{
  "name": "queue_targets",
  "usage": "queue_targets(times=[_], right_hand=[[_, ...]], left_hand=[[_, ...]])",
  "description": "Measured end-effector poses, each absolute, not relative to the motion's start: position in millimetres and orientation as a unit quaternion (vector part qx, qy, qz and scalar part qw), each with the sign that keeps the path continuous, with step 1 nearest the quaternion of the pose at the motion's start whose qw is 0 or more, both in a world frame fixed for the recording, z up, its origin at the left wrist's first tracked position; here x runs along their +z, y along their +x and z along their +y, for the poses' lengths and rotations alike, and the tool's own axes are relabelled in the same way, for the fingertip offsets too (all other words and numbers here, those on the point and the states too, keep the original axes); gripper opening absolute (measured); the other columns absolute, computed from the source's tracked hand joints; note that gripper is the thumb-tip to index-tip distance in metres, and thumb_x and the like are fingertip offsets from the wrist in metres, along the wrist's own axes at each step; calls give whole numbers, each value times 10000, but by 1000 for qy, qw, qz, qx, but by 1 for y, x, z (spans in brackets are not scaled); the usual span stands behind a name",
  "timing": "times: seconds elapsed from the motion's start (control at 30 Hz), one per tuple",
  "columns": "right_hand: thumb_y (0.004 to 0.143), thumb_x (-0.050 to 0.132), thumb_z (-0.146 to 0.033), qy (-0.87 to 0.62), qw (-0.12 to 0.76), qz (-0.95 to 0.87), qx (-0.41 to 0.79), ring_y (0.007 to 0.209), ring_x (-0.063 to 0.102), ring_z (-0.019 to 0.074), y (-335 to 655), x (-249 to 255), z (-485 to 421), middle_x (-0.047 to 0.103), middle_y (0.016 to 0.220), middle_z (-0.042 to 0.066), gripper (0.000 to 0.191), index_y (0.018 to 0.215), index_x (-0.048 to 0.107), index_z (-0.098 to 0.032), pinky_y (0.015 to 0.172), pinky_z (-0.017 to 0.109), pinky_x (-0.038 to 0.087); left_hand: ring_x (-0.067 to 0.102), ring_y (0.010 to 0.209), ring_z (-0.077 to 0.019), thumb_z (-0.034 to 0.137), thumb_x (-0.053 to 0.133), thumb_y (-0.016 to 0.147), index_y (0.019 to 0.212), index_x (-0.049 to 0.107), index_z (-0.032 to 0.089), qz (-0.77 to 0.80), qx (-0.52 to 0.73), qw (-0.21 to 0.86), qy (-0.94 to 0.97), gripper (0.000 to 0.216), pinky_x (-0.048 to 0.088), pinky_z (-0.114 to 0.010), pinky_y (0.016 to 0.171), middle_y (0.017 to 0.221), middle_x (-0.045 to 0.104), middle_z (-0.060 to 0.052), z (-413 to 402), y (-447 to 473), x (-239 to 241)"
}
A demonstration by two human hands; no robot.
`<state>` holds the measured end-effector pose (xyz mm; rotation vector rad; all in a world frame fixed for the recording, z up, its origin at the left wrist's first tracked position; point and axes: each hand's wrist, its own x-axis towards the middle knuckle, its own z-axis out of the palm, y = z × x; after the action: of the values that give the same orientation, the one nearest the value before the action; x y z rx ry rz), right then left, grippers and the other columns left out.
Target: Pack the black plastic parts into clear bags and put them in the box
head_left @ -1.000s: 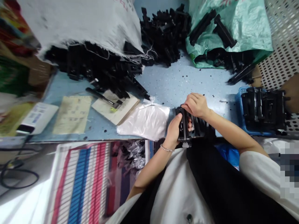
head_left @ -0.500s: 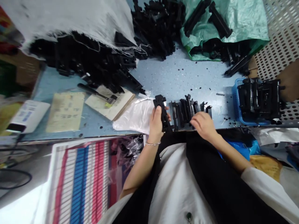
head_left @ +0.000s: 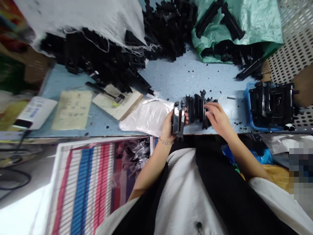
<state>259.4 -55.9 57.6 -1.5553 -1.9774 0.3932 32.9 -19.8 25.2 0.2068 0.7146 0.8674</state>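
My left hand (head_left: 168, 125) is closed around a pair of long black plastic parts (head_left: 178, 120), held upright at the near edge of the blue table (head_left: 186, 78). Just to their right, a row of several more black plastic parts (head_left: 197, 106) lies side by side on the table. My right hand (head_left: 217, 117) rests on the right end of that row, fingers curled over the last pieces. A clear plastic bag (head_left: 146, 116) lies flat directly left of my left hand.
Big heaps of black parts (head_left: 102, 65) spill from a white sack (head_left: 80, 19) and a green bag (head_left: 239, 23) at the back. A blue basket (head_left: 271, 104) full of parts stands at right. Papers (head_left: 72, 109), a wooden board with a tool (head_left: 117, 101) lie at left.
My left hand has shifted right and gathered a second part beside the first. My right hand moved up from the table's edge onto the right end of the row, which is now pushed closer together.
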Motion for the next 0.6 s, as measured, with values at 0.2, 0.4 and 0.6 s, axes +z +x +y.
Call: queue_targets(times=[0.2,0.4,0.6], right_hand=[[964,559,-235,-370,181,-893,183,1440,428,286,217,87,-75,453,1544,146,542,1487,421,-221,1127,506,448],[911,651,-303,-371,117,-879,275,987,721,255,228,68,-79,725,1161,125,329,1215,630,-180,862,398,588],[749,792,-497,-539,375,-522,545,822,733,225,210,49,-70,742,1061,61,484,1115,629,-225,756,382,588]], left_hand=[[654,552,-184,465,484,920,909,746,87,347,134,894,250,460,502,-272,500,749,745,-146,-60,-2,44],[705,759,-229,624,470,902,995,750,126,432,154,799,389,579,558,-352,715,924,769,-141,-64,-28,37],[596,1079,-310,332,666,860,948,727,169,620,286,247,688,195,479,-471,963,1115,644,-161,-29,-43,8]])
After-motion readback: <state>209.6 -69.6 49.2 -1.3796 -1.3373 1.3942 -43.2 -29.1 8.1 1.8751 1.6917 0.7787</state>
